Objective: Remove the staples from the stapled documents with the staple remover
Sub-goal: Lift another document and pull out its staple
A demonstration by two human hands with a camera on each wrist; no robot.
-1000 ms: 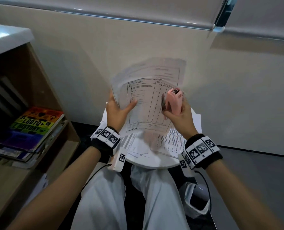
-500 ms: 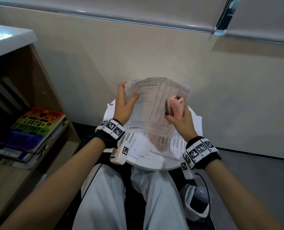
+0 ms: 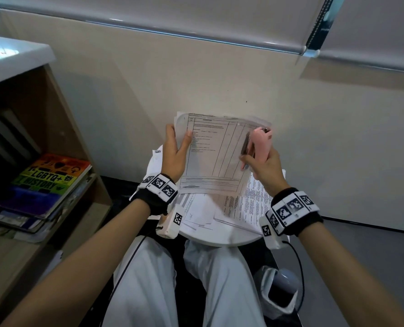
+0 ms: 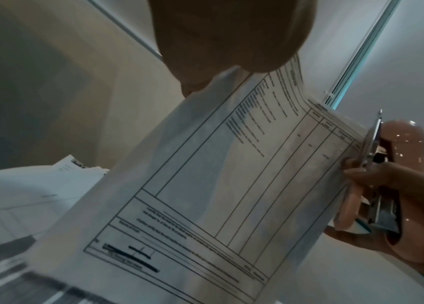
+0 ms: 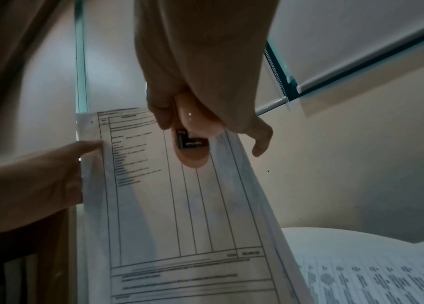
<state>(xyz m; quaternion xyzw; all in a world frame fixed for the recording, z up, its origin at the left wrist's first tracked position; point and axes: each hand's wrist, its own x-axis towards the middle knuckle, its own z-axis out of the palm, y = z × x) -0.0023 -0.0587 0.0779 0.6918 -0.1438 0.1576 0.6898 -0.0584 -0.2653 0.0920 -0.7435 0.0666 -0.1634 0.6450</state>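
A: What has been altered in the last second?

B: The stapled document (image 3: 216,156) has been lowered and turned flatter; a second ago it was held higher against the wall with its top sheets fanned out. The left hand (image 3: 173,153) has been moved up the sheet's left edge, and the pink staple remover (image 3: 261,143) has been carried toward the top right corner.

A: What does that mean for the task?

B: It is judged that the tool is being lined up at a corner where a staple is expected. No staple can be made out, so it cannot be said whether one has been pulled.

A: How are the fingers set?

B: The left edge is pinched between the left thumb on the printed face and the fingers (image 3: 170,131) curled behind. The remover is wrapped in the right hand (image 3: 266,165), whose fingertips also press the sheet's right edge. The metal jaws (image 4: 373,144) lie just beyond those fingertips, against the paper.

A: And the count?

B: One document is held between the two hands, one remover in the right. Below the wrists, several loose sheets (image 3: 241,206) are spread on one round white table (image 3: 222,239); their number cannot be told. A stack of books (image 3: 42,185) lies well left of the left hand.
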